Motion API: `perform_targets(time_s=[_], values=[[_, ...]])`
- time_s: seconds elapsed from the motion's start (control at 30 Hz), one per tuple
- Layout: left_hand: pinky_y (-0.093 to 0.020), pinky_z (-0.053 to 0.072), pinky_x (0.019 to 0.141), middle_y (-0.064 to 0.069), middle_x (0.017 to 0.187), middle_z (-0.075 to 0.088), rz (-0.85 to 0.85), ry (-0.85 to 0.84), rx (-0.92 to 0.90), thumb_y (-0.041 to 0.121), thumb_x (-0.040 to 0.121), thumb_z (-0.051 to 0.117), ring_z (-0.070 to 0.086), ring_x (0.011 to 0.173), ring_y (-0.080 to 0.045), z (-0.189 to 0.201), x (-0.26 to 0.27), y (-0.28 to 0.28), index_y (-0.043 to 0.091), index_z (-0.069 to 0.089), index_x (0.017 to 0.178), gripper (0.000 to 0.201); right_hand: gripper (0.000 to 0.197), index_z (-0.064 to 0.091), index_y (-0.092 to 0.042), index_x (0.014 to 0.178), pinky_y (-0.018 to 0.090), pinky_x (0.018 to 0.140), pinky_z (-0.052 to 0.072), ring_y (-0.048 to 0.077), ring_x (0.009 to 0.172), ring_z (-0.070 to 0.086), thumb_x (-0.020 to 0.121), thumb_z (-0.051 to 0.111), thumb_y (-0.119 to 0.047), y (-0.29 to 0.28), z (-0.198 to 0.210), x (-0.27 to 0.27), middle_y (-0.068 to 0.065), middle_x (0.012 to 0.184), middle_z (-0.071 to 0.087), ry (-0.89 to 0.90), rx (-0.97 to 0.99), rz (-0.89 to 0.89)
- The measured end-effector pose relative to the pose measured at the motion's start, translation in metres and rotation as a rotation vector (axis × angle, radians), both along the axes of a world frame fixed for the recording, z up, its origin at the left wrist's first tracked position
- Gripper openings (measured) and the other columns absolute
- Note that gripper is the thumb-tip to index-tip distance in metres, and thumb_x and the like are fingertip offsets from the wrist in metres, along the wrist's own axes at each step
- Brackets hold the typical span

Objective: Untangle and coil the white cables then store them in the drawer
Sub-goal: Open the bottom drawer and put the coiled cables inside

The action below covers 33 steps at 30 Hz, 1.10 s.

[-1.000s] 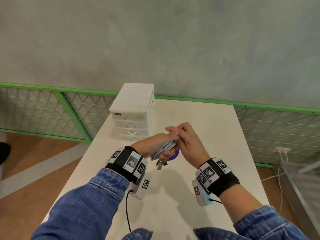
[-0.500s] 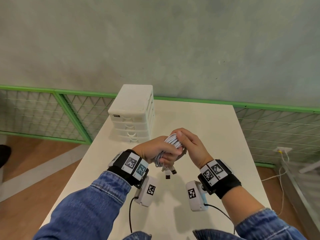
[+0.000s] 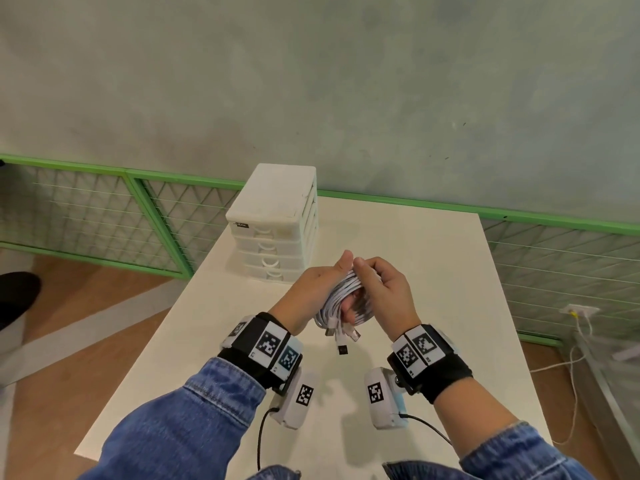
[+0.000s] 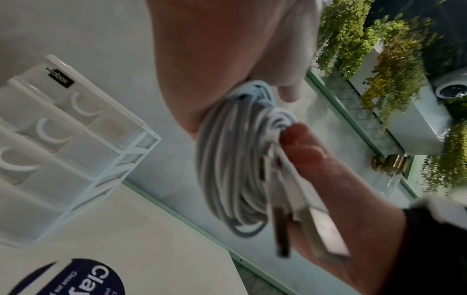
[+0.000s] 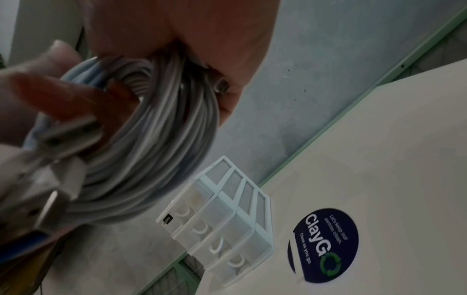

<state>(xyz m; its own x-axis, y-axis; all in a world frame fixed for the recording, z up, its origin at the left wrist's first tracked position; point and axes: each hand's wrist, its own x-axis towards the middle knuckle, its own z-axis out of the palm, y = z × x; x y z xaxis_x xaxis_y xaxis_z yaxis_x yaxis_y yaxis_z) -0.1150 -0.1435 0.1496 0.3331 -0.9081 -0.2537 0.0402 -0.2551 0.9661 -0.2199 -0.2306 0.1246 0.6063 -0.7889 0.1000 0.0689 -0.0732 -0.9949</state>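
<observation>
Left grip (image 3: 313, 284) and right grip (image 3: 382, 292) both clasp coiled white cables (image 3: 341, 299), preventing unwinding; plugs (image 3: 341, 336) dangle below; closed drawer unit (image 3: 277, 233) just beyond on counter (image 3: 433, 271).

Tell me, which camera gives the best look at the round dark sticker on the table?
The right wrist view: the whole sticker shows, lettering readable. The left wrist view catches only its cropped edge. In the head view it is hidden.

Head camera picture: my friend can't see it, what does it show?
Two hands, left hand and right hand, hold a coil of white cables above a white table. A small white drawer box, all shut, stands behind.
</observation>
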Motion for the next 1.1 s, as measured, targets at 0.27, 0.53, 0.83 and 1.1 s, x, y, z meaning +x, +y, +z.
perform_targets(time_s=[0.27, 0.53, 0.83, 1.1], values=[[-0.027, 0.032, 0.046, -0.002, 0.038, 0.039, 0.306, 0.054, -0.010, 0.061, 0.088, 0.046, 0.032, 0.032, -0.018, -0.008, -0.023, -0.009, 0.011, 0.051, 0.062, 0.057, 0.027, 0.066, -0.007, 0.077, 0.048, 0.070, 0.053, 0.031, 0.068, 0.061, 0.078, 0.071, -0.033, 0.006, -0.002, -0.001, 0.018, 0.076, 0.065, -0.087, 0.228, -0.033], [-0.022, 0.031, 0.041, -0.002, 0.040, 0.041, 0.351, 0.018, 0.003, 0.051, 0.092, 0.048, 0.031, 0.033, -0.016, -0.005, -0.025, -0.013, 0.018, 0.056, 0.059, 0.047, 0.023, 0.071, -0.008, 0.078, 0.031, 0.063, 0.056, 0.022, 0.065, 0.065, 0.082, 0.066, -0.031, 0.009, -0.001, 0.004, 0.009, 0.071, 0.068, -0.123, 0.294, -0.107], [-0.027, 0.050, 0.057, -0.002, 0.057, 0.067, 0.213, 0.056, -0.097, 0.049, 0.094, 0.044, 0.063, 0.053, -0.014, -0.017, 0.035, -0.001, 0.012, 0.068, 0.065, 0.052, 0.020, 0.070, -0.006, 0.073, 0.034, 0.062, 0.052, 0.021, 0.060, 0.061, 0.082, 0.068, -0.024, 0.006, 0.003, 0.054, 0.011, 0.067, 0.065, -0.026, 0.175, -0.102], [-0.024, 0.046, 0.051, -0.010, 0.066, 0.060, 0.552, 0.109, 0.188, 0.013, 0.093, 0.052, 0.059, 0.039, -0.009, -0.094, 0.152, 0.007, 0.004, 0.058, 0.074, 0.022, 0.030, 0.069, -0.028, 0.104, 0.030, 0.087, 0.050, 0.012, 0.097, 0.063, 0.082, 0.060, -0.046, -0.030, -0.004, 0.121, -0.004, 0.102, 0.071, 0.489, -0.356, -0.110]])
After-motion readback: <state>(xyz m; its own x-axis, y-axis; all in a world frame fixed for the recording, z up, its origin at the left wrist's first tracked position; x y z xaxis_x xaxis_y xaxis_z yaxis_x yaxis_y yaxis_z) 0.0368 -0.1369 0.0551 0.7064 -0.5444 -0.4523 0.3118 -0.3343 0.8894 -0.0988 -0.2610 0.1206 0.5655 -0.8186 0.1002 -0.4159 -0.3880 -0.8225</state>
